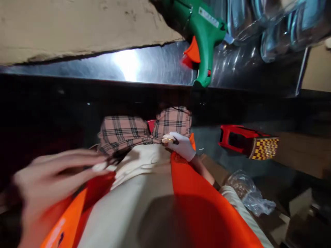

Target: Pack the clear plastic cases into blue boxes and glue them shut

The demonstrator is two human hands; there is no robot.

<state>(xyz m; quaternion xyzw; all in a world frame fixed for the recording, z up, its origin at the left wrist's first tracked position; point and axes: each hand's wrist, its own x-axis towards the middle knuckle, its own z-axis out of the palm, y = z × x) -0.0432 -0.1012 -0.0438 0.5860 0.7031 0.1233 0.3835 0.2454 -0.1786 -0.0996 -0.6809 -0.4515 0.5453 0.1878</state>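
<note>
From my end, I see my left grip [51,179] beside the left side of the orange vest [199,196], its fingertips brought close together; blur means I can't tell whether they pinch anything. My right grip [183,146], in a white glove, is curled at the vest's right front edge, by a small gold-coloured thing [169,139]; I can't tell whether it is pinched. Between both grips is the pale shirt [144,160], with plaid trousers [124,129] just ahead. Beyond my right grip, a green glue gun [208,38] lies on the tabletop [157,63]. Right of that grip is a red stool-like object [263,147].
</note>
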